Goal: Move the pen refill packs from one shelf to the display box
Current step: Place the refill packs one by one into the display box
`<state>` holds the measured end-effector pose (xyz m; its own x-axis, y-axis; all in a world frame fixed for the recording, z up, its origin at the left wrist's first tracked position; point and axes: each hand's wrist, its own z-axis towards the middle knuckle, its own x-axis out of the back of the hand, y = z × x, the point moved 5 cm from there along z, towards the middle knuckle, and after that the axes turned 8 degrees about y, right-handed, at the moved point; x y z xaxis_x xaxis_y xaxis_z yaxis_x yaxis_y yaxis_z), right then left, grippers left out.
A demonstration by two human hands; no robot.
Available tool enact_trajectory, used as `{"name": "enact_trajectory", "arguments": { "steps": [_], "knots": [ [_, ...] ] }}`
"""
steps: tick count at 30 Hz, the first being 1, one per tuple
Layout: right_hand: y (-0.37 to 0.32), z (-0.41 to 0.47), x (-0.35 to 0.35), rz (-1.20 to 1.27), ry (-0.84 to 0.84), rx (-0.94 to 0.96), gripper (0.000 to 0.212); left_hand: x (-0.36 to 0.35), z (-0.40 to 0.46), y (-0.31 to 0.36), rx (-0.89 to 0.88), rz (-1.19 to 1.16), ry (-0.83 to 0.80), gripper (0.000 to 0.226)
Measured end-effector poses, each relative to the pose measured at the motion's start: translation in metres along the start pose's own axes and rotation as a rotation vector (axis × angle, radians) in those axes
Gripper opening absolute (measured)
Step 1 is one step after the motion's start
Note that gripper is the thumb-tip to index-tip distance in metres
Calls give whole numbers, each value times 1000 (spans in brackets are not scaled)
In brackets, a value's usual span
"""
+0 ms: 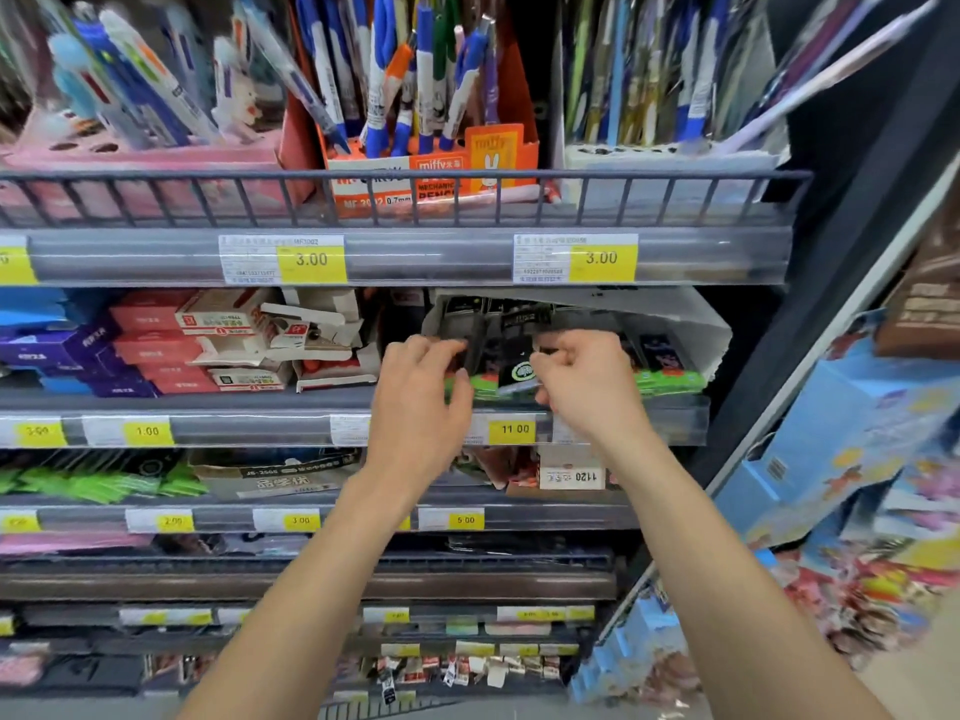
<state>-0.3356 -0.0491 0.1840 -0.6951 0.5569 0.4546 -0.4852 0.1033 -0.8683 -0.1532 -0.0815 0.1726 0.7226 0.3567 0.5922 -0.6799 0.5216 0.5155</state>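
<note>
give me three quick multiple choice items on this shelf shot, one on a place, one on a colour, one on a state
1. Where are both hands working?
A. top pen shelf
B. display box on the second shelf
C. floor

2. What colour is the miffy pencil box?
A. orange
B. green
C. black

3. How is the left hand?
A. flat and open
B. fingers curled at the packs
C. out of view

Key: 1 B, the left hand and right hand meet at the display box of refill packs. 2 A, the miffy box is orange. 3 B, its fingers bend onto the packs.
</note>
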Motion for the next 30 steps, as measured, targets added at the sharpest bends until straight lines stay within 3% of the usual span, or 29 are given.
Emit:
{"name": "enact_trajectory", "arguments": {
  "steps": [7, 10, 15, 24, 28, 30],
  "knots": [
    [-16, 23, -32, -486, -97, 136, 29, -17, -3, -11, -175, 13, -259, 53],
    [-17, 20, -30, -684, -23, 263, 27, -21, -5, -9, -255, 16, -294, 50],
    [-7, 6, -10, -597, 137, 475, 31, -24, -2, -3, -357, 135, -304, 45],
    [18, 3, -10, -686, 0, 553, 31, -24, 5, -4, -352, 154, -233, 37],
    [18, -6, -7, -592, 25, 592, 29, -19, 0, -9, -342, 95, -163, 54],
    [19, -10, -6, -569, 28, 644, 27, -15, -4, -16, -329, 66, -125, 49]
  ]
}}
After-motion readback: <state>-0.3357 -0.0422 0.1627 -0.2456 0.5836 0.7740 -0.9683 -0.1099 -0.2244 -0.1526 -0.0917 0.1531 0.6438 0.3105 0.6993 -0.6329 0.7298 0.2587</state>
